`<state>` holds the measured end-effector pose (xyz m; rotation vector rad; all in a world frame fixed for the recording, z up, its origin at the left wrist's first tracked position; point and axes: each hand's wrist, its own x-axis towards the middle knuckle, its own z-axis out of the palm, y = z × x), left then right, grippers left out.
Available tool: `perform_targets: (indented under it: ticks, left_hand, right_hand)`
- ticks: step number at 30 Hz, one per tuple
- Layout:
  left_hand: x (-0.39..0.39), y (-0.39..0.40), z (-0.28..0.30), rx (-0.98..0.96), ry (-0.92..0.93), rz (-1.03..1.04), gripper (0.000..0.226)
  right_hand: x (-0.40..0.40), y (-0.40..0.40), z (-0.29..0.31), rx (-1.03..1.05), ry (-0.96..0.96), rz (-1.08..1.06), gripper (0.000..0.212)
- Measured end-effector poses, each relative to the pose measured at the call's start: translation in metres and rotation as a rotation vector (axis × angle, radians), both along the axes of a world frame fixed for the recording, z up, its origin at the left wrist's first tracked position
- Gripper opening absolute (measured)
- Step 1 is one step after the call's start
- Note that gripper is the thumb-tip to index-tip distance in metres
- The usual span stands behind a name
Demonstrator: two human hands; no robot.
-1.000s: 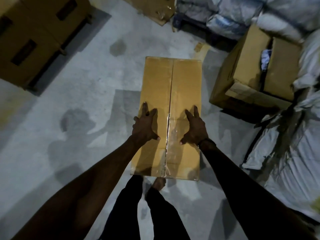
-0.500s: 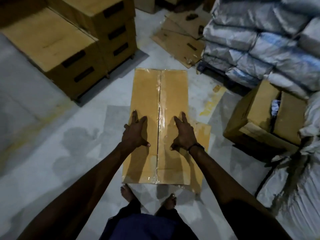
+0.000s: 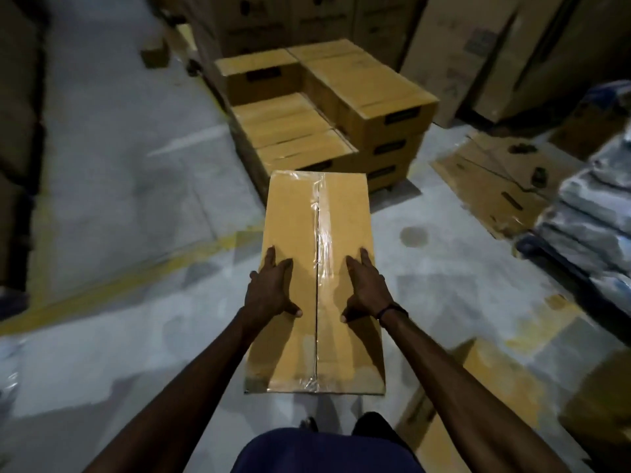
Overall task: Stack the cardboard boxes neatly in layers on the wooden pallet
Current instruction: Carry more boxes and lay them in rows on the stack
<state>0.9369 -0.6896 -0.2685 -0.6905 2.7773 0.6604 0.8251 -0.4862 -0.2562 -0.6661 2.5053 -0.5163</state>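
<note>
Carried cardboard box: long, top flaps closed, clear tape along centre seam and over both ends. Held out in front of the person at arm's length, above the concrete floor, long axis pointing away from the body. Far end overlaps, in view, the near edge of the stack.

Left hand: laid on top of box, left of seam, near the left edge. Fingers straight and spread, thumb splayed toward seam. No curl round an edge seen.

Right hand: mirrors it, right of seam, fingers straight, thumb pointing in toward seam. Dark band on wrist. What bears the box from below is hidden; cannot tell.

Stacked boxes: ahead, approx. centre frame. At least 3 layers on the right side by the visible handle slots; left side 1 layer lower. Tops taped, edges mostly flush. Pallet underneath not clearly visible.

Surroundings: flattened cardboard sheet on floor to right; wrapped sacks at far right; tall cartons behind the stack. Yellow floor line runs at left. Frame edges blurred.
</note>
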Motion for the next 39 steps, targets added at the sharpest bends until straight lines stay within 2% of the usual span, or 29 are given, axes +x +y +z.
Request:
perform_targets:
  ticks: [5, 14, 19, 27, 39]
  left_hand:
    - [0.032, -0.082, 0.007, 0.008, 0.029, 0.161, 0.144]
    - [0.064, -0.237, 0.019, -0.027, 0.093, 0.418, 0.14]
    - [0.064, -0.334, 0.034, -0.069, 0.093, 0.519, 0.134]
    - [0.044, -0.494, 0.046, -0.133, 0.061, 0.623, 0.136]
    - [-0.014, -0.674, 0.042, -0.117, 0.085, 0.655, 0.139]
  right_hand:
    - [0.002, -0.104, 0.01, 0.041, 0.079, 0.203, 0.15]
    - [-0.007, -0.298, 0.018, -0.096, 0.06, 0.41, 0.135]
    - [-0.024, -0.428, 0.014, -0.108, 0.089, 0.514, 0.142]
    - [-0.056, -0.599, 0.038, -0.144, 0.1, 0.635, 0.143]
    - [-0.117, -0.783, 0.047, -0.109, 0.179, 0.681, 0.14]
